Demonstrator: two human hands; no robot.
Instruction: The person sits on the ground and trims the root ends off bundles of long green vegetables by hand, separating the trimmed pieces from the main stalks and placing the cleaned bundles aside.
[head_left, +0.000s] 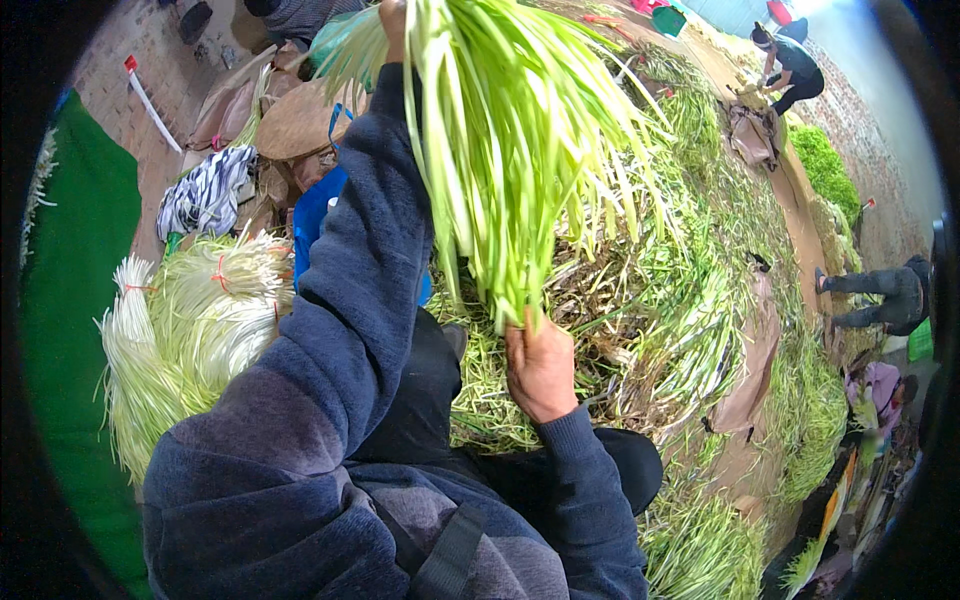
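Note:
A large bunch of long, pale green leafy stalks, like garlic chives (510, 150), hangs in front of me, its leaf tips gathered near the bottom. My left hand (394, 30) is raised at the top edge of the picture, gripping the bunch's upper end; part of it lies outside the view. My right hand (541, 367) is closed on the lower tips of the same bunch, above my lap. Beneath and beyond it spreads a heap of loose green and withered brown leaves (600, 322).
Tied bundles of white-stemmed stalks (217, 315) lie at the left beside a green cloth (82, 300). Behind them are a striped cloth (206, 191) and a round brown disc (304, 120). Other people (799, 67) are at the right, among more piles of greens (825, 172).

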